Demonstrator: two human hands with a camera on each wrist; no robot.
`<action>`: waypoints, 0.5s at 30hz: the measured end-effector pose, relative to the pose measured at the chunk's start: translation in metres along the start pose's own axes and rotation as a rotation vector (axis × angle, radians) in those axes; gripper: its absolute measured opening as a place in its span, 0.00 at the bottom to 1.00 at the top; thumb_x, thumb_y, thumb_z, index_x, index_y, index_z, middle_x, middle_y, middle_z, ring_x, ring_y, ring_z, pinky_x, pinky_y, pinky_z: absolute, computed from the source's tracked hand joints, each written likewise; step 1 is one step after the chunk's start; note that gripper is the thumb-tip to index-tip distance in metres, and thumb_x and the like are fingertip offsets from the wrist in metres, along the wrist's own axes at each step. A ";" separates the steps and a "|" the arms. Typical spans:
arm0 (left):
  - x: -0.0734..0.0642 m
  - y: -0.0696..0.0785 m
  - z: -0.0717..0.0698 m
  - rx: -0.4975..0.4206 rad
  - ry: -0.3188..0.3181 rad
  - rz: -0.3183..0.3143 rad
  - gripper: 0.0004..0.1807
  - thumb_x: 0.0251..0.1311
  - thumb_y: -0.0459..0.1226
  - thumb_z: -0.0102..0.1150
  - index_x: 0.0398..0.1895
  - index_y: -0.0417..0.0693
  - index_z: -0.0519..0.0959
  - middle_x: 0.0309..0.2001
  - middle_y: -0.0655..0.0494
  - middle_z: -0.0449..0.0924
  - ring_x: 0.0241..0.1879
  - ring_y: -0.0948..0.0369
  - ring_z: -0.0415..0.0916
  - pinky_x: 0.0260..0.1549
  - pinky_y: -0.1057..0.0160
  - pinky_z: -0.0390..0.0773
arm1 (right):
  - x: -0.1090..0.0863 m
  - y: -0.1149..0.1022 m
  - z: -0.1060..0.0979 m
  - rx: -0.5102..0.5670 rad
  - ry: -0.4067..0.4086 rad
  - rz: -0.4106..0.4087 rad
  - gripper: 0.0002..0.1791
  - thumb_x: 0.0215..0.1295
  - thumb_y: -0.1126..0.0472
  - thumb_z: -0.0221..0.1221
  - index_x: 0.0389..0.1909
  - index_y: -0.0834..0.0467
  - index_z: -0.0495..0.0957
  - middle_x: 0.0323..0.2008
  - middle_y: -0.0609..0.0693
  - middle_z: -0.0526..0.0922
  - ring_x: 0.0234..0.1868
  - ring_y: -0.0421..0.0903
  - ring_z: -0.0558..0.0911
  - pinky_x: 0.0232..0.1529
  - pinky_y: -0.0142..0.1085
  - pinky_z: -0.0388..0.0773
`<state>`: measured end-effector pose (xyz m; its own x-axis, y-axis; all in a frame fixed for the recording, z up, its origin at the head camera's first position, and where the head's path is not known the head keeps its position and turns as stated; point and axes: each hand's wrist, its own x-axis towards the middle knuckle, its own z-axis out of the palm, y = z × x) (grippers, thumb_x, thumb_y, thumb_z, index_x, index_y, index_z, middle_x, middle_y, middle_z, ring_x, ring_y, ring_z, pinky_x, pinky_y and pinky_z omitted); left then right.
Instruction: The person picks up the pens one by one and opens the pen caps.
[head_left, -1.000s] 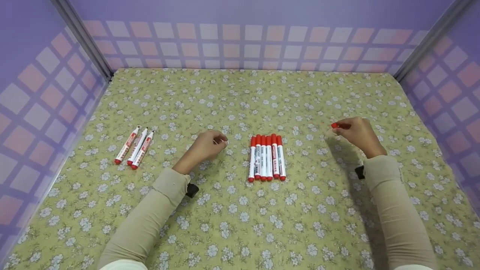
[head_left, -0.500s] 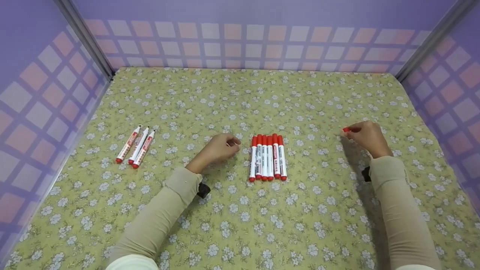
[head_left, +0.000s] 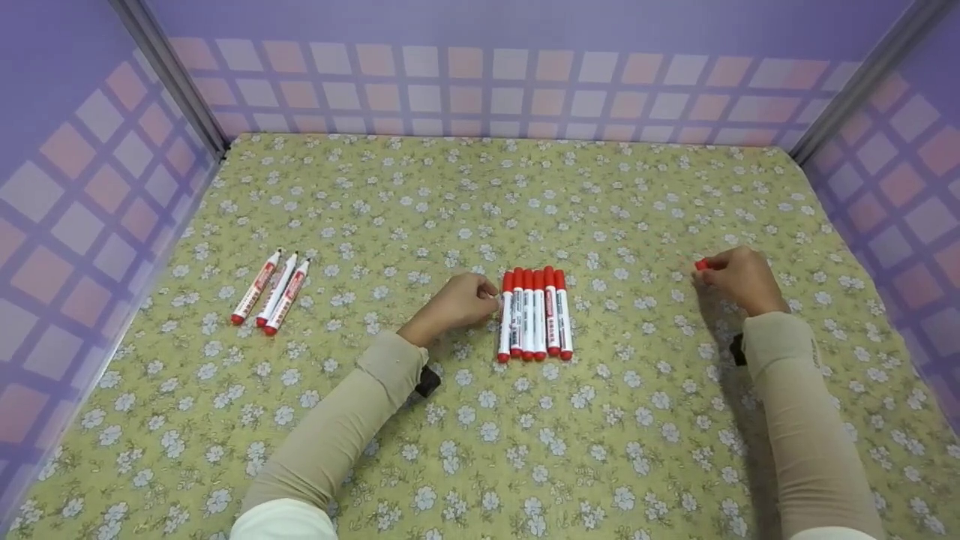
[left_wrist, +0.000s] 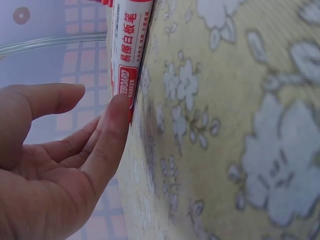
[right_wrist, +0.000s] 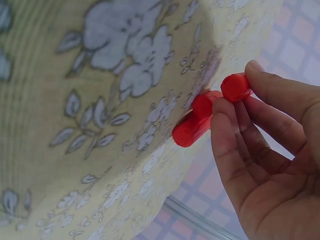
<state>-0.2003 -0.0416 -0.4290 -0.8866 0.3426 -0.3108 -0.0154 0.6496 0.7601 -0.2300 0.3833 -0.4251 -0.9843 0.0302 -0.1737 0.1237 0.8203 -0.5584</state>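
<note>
Several capped whiteboard markers (head_left: pixel 539 322), white with red caps, lie side by side mid-table. My left hand (head_left: pixel 459 301) is at the left end of this row, its fingers loosely bent and its thumb apart. In the left wrist view a fingertip overlaps the end marker (left_wrist: pixel 131 40); whether it touches I cannot tell. Over to the right, my right hand (head_left: pixel 742 281) pinches a red marker cap (right_wrist: pixel 235 87) between thumb and finger. Two more red caps (right_wrist: pixel 190 130) show just beyond it in the right wrist view, low by the cloth.
Three uncapped markers (head_left: pixel 277 291) lie at the left with their dark tips pointing away from me. A flowered yellow-green cloth (head_left: pixel 480 195) covers the table. Purple checkered panels (head_left: pixel 510 90) stand along its back and sides.
My left hand has moved right, up to the row of markers. My right hand, still pinching the cap, has shifted a little right and toward me.
</note>
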 end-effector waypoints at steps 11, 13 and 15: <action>0.007 0.003 0.011 -0.092 -0.008 -0.088 0.14 0.64 0.37 0.52 0.49 0.38 0.76 0.31 0.53 0.75 0.25 0.63 0.70 0.24 0.66 0.71 | 0.001 0.006 0.002 0.090 -0.074 0.035 0.25 0.67 0.59 0.59 0.60 0.71 0.72 0.58 0.70 0.74 0.52 0.59 0.81 0.53 0.53 0.76; 0.008 0.003 0.013 -0.098 0.001 -0.090 0.13 0.63 0.37 0.53 0.46 0.38 0.76 0.30 0.53 0.75 0.25 0.63 0.70 0.23 0.66 0.71 | 0.001 0.005 0.003 0.095 -0.083 0.040 0.26 0.67 0.60 0.59 0.61 0.71 0.70 0.58 0.70 0.74 0.53 0.59 0.81 0.54 0.54 0.75; 0.009 0.003 0.013 -0.089 0.005 -0.087 0.11 0.63 0.37 0.53 0.43 0.39 0.78 0.28 0.54 0.76 0.23 0.63 0.70 0.22 0.66 0.71 | 0.002 0.005 0.003 0.079 -0.083 0.043 0.25 0.67 0.60 0.59 0.60 0.71 0.71 0.59 0.71 0.73 0.53 0.60 0.80 0.54 0.55 0.74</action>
<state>-0.2024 -0.0274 -0.4374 -0.8824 0.2836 -0.3753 -0.1335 0.6141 0.7779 -0.2305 0.3859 -0.4309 -0.9645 0.0147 -0.2636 0.1786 0.7716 -0.6105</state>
